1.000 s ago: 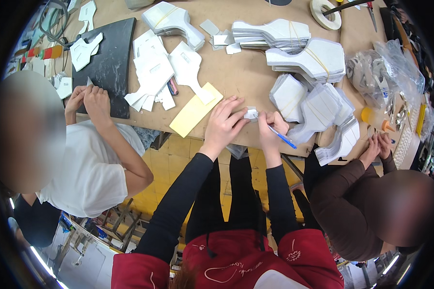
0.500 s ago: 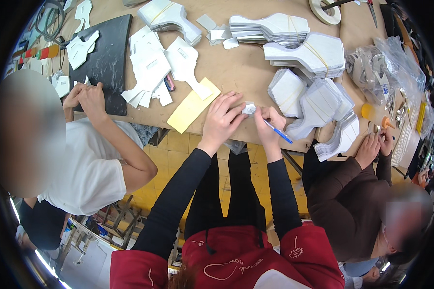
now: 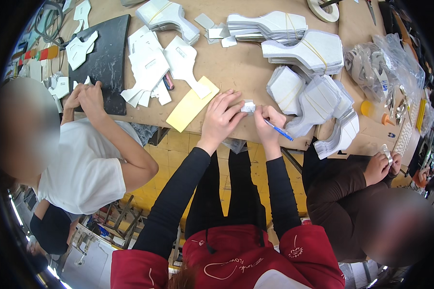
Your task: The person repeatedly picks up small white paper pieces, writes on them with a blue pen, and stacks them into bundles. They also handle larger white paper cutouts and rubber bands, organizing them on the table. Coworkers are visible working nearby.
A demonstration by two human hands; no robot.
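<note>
Right hand (image 3: pixel 267 131) pinching slim blue pen (image 3: pixel 281 132); I judge adjacent white paper slip (image 3: pixel 248 107), merely touched by half-open left hand (image 3: pixel 220 118), could skid.

Black board (image 3: pixel 112 58) is lying at table's left | tape roll (image 3: pixel 323 16) is resting toward the far edge | clear plastic bag (image 3: pixel 399 60) is slumping at right | orange-tipped bottle (image 3: pixel 367 109) is lying near metal tools (image 3: pixel 400 109)

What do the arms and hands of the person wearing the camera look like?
The left hand and right hand have no gloves. Snug, dark sleeves end near the wrists. Wider red sleeves sit over them, with white line drawings; the right one looks like a sunburst.
</note>
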